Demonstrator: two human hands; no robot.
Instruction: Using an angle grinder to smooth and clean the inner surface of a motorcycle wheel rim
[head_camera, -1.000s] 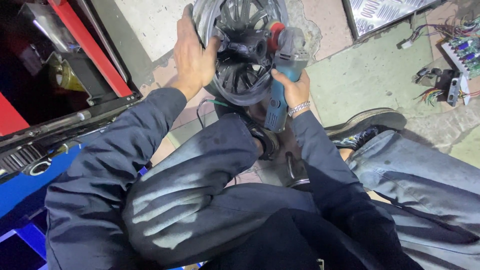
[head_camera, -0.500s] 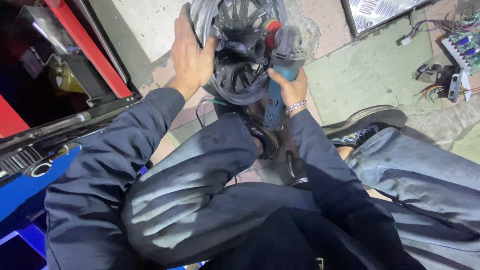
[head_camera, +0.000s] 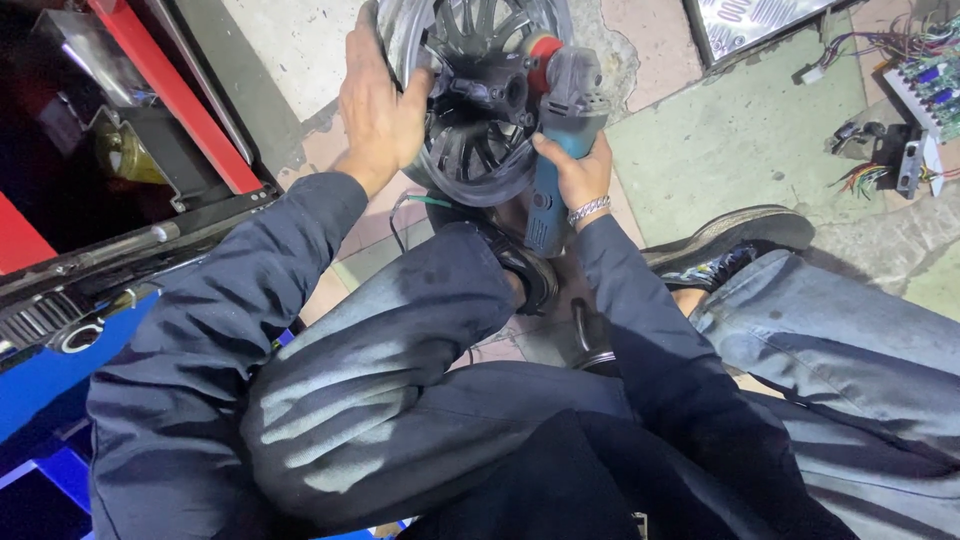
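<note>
Now, left hand (head_camera: 378, 105) spread flat and clamped over the left rim of the dark spoked wheel (head_camera: 470, 150), fingers wrapped round the edge, steadying it upright on the patchy concrete floor (head_camera: 740, 150). Right hand (head_camera: 575, 170) closed tight about the blue body of the angle grinder (head_camera: 555, 130), silver bracelet (head_camera: 588, 210) at the wrist, grey head and red cap pressed up against the hub. Wheel right in front of the bent knees, black shoe (head_camera: 525, 270) just below it. Off to the left, red frame (head_camera: 170, 95); far right, circuit boards with coloured wires (head_camera: 915, 110), well apart from the work.
</note>
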